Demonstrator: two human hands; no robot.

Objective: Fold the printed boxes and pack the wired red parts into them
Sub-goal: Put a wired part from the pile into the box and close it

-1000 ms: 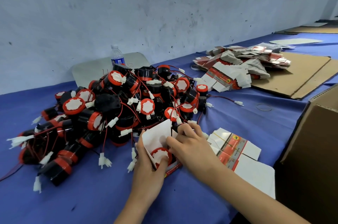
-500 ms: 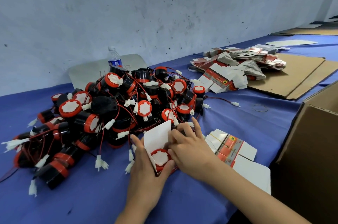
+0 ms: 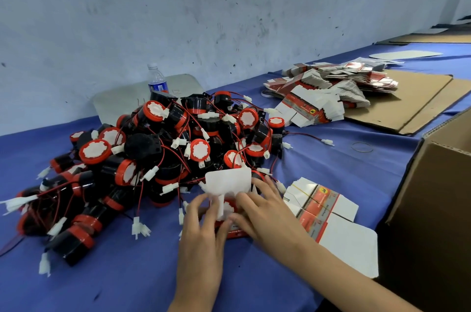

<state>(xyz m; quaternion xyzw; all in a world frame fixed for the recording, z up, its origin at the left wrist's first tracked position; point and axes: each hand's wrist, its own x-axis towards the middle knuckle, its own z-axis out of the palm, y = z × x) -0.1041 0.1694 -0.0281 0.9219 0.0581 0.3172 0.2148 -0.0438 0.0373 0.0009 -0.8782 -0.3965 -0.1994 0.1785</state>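
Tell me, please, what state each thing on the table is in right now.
printed box: top flap up, red part inside, unclosed
left hand: grips the printed box
right hand: straight fingers press the box
water bottle: upright, capped
flat boxes: unfolded, stacked
pile of wired parts: loose, unpacked

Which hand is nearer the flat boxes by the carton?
Right. The right hand lies just left of the flat boxes; the left hand is farther left, across the box both touch.
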